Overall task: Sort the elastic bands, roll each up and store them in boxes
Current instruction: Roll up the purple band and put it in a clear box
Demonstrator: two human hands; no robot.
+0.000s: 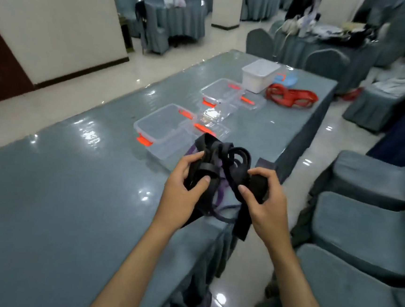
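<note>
Your glass-topped table [58, 189] carries two clear boxes [160, 131] with orange latches beyond your hands. You hold a tangle of black and purple bands [222, 165] above its near edge, left hand [181, 190] and right hand [265, 203] both closed around it.

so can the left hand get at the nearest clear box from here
Probably, once freed: the left hand grips the tangled bands, and the open box sits just beyond it with nothing between.

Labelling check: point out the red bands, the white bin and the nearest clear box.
red bands [291, 96], head view, middle of the pile
white bin [256, 78], head view, front wall
nearest clear box [150, 122], head view, left rim
</note>
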